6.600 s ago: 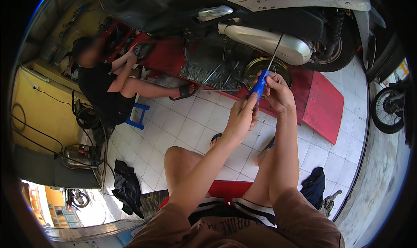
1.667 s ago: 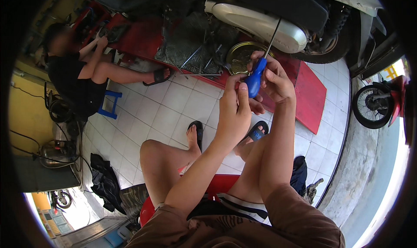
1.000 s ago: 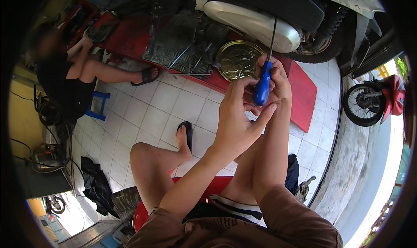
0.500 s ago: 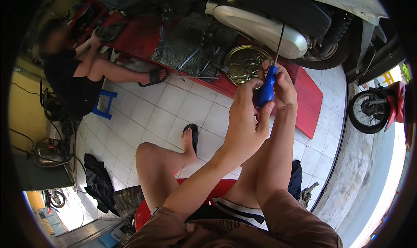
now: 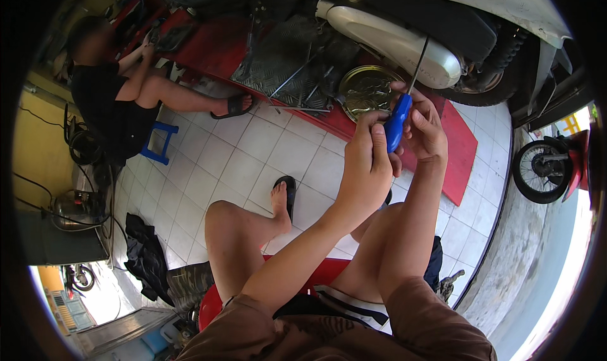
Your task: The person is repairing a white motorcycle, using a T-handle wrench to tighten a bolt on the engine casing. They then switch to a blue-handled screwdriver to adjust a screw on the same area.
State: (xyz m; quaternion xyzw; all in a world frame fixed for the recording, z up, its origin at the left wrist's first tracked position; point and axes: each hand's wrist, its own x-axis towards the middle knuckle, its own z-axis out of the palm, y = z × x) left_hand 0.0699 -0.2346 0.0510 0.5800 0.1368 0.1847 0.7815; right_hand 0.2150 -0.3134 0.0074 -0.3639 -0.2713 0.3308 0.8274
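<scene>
A screwdriver with a blue handle (image 5: pixel 398 123) and a thin dark shaft is held up in front of me, its shaft pointing away toward the motorcycle. My left hand (image 5: pixel 368 165) has its fingers and thumb closed at the left side of the handle. From the right, my right hand (image 5: pixel 426 124) curls around the upper handle, with a fingertip behind the base of the shaft. Beyond the hands lies a round gold-coloured tray (image 5: pixel 354 85) with shiny contents that I cannot make out. The shaft visually crosses the motorcycle's silver side casing (image 5: pixel 386 35); contact cannot be judged.
A red platform (image 5: pixel 460 152) runs under the motorcycle, with long metal tools (image 5: pixel 294 76) on its dark textured plate. At left a person (image 5: pixel 107 95) sits on a blue stool (image 5: pixel 159 143), hands on a dark part. A red motorcycle (image 5: pixel 556 165) stands at far right.
My left thumb has shifted from below the handle's end to its left side. My right hand has opened slightly around the handle. The whole view has shifted a little.
</scene>
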